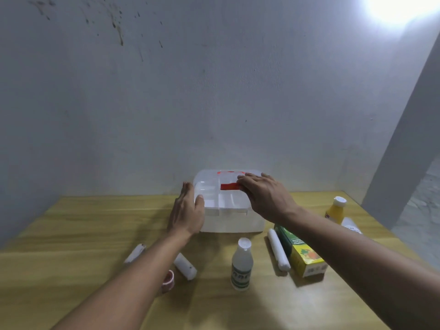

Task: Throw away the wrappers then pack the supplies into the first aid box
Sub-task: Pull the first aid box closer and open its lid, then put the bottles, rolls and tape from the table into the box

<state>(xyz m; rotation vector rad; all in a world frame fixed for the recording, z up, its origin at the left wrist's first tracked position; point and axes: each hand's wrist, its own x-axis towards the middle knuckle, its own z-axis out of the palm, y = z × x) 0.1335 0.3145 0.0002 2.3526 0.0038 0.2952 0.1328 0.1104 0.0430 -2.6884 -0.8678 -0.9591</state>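
Observation:
A translucent white first aid box [234, 221] with a red handle [229, 186] stands at the back of the wooden table, lid down. My left hand [187, 210] rests flat against its left side, thumb on the lid's corner. My right hand [266, 195] lies on top of the lid, fingers over the red handle. In front lie a clear bottle with a white cap [241, 264], three white gauze rolls [278, 250] [185, 266] [135, 253], a green and yellow carton [301, 251] and a pink tape roll [168, 280].
A yellow bottle with a white cap [335, 210] and a white object [351, 225] stand at the table's right edge. A stained grey wall rises just behind the box. The wooden table [83, 234] runs left to another wall.

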